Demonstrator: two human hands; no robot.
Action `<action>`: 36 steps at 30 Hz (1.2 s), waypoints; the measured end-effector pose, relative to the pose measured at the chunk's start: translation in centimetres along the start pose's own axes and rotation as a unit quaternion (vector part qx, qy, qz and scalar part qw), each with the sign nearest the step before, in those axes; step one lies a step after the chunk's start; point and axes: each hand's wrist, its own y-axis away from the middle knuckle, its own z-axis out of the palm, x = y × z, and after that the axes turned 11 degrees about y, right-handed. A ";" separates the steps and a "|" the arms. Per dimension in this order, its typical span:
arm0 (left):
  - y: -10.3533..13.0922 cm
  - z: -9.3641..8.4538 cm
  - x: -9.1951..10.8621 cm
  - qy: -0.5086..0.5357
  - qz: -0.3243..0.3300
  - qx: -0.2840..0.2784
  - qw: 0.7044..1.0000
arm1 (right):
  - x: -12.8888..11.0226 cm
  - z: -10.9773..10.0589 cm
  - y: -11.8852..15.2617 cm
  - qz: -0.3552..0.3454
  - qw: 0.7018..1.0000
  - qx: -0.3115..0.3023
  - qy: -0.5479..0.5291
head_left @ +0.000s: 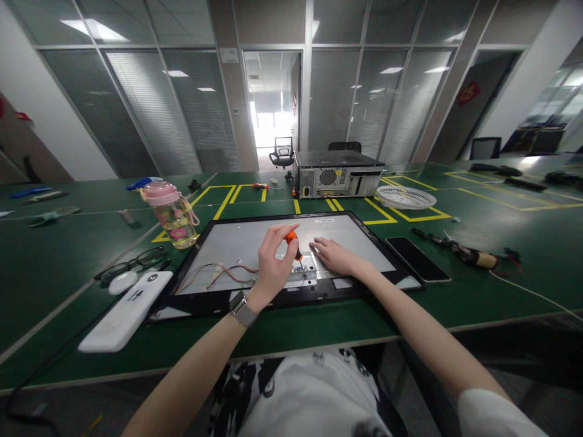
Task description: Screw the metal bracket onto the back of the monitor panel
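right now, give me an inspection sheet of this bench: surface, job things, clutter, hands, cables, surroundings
surface: green table, marked with yellow tape
job's things: panel lying flat; screwdriver pointing down at the metal bracket
clutter: bottle, glasses and white device at left; phone at right; computer case and basket behind
hands: left hand holds the screwdriver; right hand rests on the panel
cables: wires loose across the panel; white cord at right
surroundings: glass partitions, open doorway, chair
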 end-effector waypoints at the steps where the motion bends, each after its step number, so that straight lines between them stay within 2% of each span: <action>1: 0.0 0.0 0.0 -0.008 0.007 0.009 1.000 | 0.0 0.0 0.0 -0.001 1.000 -0.001 0.000; 4: -0.1 0.0 0.2 -0.012 0.010 0.026 1.000 | 0.0 -0.1 0.0 -0.004 1.000 -0.001 -0.001; 9: 0.0 -0.1 0.2 0.008 -0.010 0.008 1.000 | 0.2 0.1 0.0 -0.008 1.000 0.004 -0.009; 15: 0.0 0.0 0.2 -0.020 0.006 0.020 1.000 | 0.1 0.0 0.0 -0.015 1.000 0.000 0.009; 21: 0.2 -0.1 0.1 0.042 -0.021 0.001 0.999 | 0.1 0.1 0.0 -0.013 1.000 0.004 0.002; 29: 0.0 0.1 0.2 -0.013 0.003 0.026 1.000 | 0.3 0.3 -0.1 -0.015 1.000 0.009 0.003; 36: 0.2 -0.1 0.3 0.025 -0.011 0.005 1.000 | 0.3 0.2 -0.1 -0.013 1.000 0.003 0.012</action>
